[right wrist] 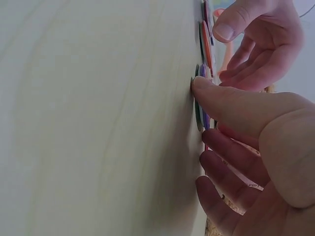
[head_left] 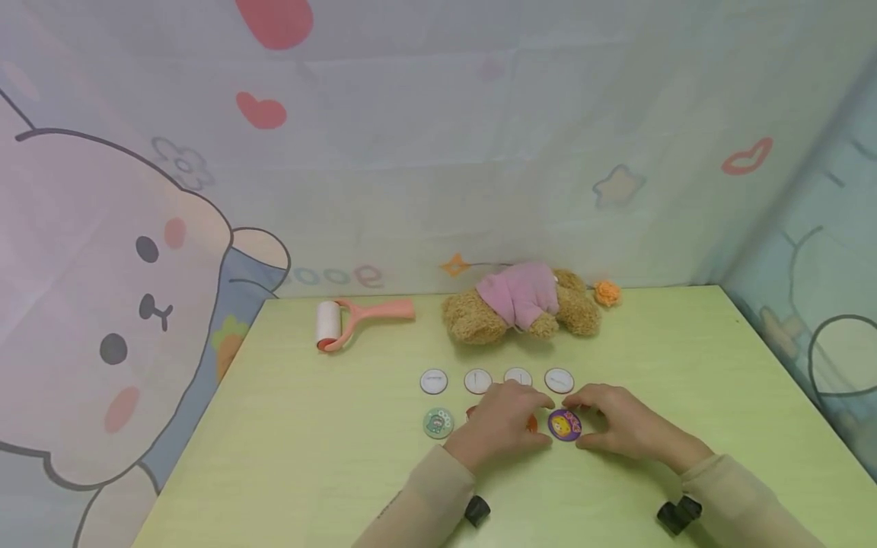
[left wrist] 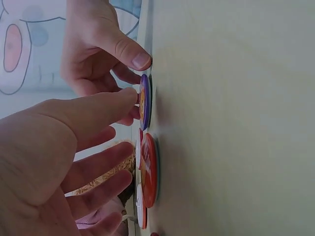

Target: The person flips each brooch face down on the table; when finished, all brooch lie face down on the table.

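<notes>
A round, glossy purple badge with a yellow figure on its face (head_left: 565, 425) sits on the pale yellow-green wood-grained desk (head_left: 288, 449), a little to the right of its middle. The right hand (head_left: 620, 422) brackets it from the desk's right-edge side, thumb and forefinger set wide at its rim (whether both tips actually touch it, I cannot tell). The left hand (head_left: 503, 422) faces it from the other side, thumb and forefinger also spread wide, the fingertips close to the badge; contact there is unclear too.

Beneath the left hand, a round orange-red badge (left wrist: 150, 169) shows in part, just beside the purple one. Farther toward the desk's left edge in the same row lies a round mint-green badge with a cartoon print (head_left: 438, 423). Four round white discs with dark rims (head_left: 434, 381) form a row behind, nearer the far edge.

Along that far edge lie a salmon-pink-handled roller with a white cylinder (head_left: 329, 323), a curly brown plush bear in a pink top (head_left: 521, 297) and a small fluffy orange ball (head_left: 607, 293).
</notes>
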A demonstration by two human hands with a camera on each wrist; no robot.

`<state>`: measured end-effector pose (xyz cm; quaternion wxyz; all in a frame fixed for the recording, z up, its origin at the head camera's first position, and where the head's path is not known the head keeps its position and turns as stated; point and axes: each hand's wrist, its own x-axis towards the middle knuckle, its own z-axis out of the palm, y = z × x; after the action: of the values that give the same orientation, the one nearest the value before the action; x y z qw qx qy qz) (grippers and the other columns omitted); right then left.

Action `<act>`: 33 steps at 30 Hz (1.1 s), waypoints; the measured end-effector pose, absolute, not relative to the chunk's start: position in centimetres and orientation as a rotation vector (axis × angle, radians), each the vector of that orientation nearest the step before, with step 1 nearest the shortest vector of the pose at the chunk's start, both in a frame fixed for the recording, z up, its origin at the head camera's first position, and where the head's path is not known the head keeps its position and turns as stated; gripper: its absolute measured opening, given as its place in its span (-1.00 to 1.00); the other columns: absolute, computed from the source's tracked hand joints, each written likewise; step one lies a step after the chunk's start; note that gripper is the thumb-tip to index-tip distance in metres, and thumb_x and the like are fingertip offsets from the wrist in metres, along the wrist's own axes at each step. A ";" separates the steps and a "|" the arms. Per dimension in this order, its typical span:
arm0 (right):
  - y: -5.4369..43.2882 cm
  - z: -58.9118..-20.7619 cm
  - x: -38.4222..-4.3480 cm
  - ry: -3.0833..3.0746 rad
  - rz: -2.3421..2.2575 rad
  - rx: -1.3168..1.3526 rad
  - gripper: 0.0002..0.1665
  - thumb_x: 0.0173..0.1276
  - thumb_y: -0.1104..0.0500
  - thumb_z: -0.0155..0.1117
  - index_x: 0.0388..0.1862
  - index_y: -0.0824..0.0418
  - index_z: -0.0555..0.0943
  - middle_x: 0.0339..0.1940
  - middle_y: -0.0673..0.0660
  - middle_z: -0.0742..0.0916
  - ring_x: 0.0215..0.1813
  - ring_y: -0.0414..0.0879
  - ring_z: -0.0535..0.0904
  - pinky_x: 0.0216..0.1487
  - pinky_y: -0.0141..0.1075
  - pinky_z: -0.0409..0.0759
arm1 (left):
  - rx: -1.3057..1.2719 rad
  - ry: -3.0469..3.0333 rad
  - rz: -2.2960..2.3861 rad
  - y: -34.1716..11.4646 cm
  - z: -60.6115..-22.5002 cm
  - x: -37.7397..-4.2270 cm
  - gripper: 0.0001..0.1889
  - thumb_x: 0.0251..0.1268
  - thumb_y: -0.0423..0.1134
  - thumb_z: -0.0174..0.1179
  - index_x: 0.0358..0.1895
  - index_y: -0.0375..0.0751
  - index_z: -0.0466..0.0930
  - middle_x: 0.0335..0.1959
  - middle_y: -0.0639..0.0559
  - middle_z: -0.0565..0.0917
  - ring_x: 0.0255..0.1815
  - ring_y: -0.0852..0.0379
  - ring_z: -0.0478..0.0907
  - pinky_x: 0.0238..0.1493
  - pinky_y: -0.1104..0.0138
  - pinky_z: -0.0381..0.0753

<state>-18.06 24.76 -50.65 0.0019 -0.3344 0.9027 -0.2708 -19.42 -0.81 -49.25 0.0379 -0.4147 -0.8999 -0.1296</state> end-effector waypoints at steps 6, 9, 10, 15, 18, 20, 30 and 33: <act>24.7 -51.0 -18.1 2.841 -0.861 -1.081 -0.46 0.12 0.17 0.70 0.08 0.23 0.72 -0.01 0.01 0.79 0.02 -0.08 0.70 0.09 -0.13 0.70 | -1.257 -2.786 -0.361 -0.1 -49.6 -19.3 -0.54 0.12 0.11 0.56 0.08 0.10 0.77 -0.19 0.30 0.78 -0.26 0.31 0.52 -0.20 0.41 0.44; 24.7 -51.2 -18.1 2.848 -0.871 -1.111 -0.46 0.12 0.18 0.70 0.08 0.23 0.72 -0.01 0.01 0.79 0.02 -0.09 0.70 0.08 -0.14 0.70 | -1.250 -2.803 -0.381 0.1 -49.7 -19.1 -0.57 0.10 0.08 0.57 0.04 0.10 0.77 -0.20 0.31 0.77 -0.31 0.32 0.44 -0.25 0.41 0.35; 24.7 -51.3 -18.1 2.852 -0.874 -1.121 -0.46 0.12 0.19 0.70 0.08 0.23 0.72 -0.01 0.01 0.79 0.02 -0.09 0.70 0.08 -0.14 0.70 | -1.244 -2.812 -0.381 0.2 -49.7 -19.0 -0.57 0.10 0.08 0.57 0.04 0.10 0.77 -0.18 0.30 0.77 -0.31 0.31 0.43 -0.25 0.40 0.34; 24.7 -51.4 -18.2 2.886 -0.874 -1.159 -0.45 0.10 0.20 0.71 0.07 0.23 0.72 -0.02 0.01 0.79 0.01 -0.11 0.71 0.07 -0.14 0.71 | -1.212 -2.851 -0.360 0.4 -49.7 -18.9 -0.53 0.11 0.09 0.58 0.09 0.09 0.76 -0.10 0.29 0.78 -0.22 0.30 0.49 -0.17 0.37 0.37; 24.7 -51.5 -18.1 2.881 -0.873 -1.135 -0.45 0.11 0.19 0.71 0.08 0.22 0.72 0.00 0.00 0.79 0.03 -0.11 0.70 0.09 -0.13 0.70 | -1.203 -2.865 -0.334 0.6 -49.8 -18.8 -0.54 0.13 0.09 0.57 0.09 0.08 0.76 -0.08 0.28 0.78 -0.18 0.28 0.52 -0.14 0.34 0.41; 24.7 -51.4 -18.3 2.880 -0.865 -1.123 -0.45 0.12 0.18 0.70 0.09 0.22 0.72 0.01 -0.01 0.79 0.05 -0.12 0.70 0.10 -0.12 0.70 | -1.197 -2.867 -0.320 0.7 -49.7 -18.8 -0.54 0.13 0.09 0.57 0.10 0.08 0.77 -0.08 0.28 0.78 -0.17 0.27 0.53 -0.13 0.33 0.42; 24.6 -51.3 -18.1 2.882 -0.842 -1.127 -0.47 0.13 0.19 0.69 0.09 0.23 0.72 0.00 0.01 0.80 0.04 -0.09 0.71 0.09 -0.09 0.71 | -1.168 -2.858 -0.314 1.1 -49.7 -18.8 -0.63 0.13 0.05 0.57 0.00 0.10 0.77 -0.23 0.32 0.74 -0.28 0.29 0.46 -0.18 0.33 0.43; 24.6 -51.3 -17.9 2.894 -0.831 -1.156 -0.47 0.13 0.19 0.68 0.08 0.25 0.73 -0.01 0.03 0.80 0.02 -0.08 0.72 0.07 -0.09 0.71 | -1.165 -2.853 -0.300 1.3 -49.9 -18.7 -0.64 0.13 0.06 0.57 -0.02 0.12 0.77 -0.24 0.33 0.74 -0.29 0.30 0.46 -0.19 0.33 0.44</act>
<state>-17.91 24.64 -51.33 -0.0418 -0.3582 0.8965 -0.2574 -18.71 1.26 -49.87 0.0228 -0.3761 -0.9212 -0.0970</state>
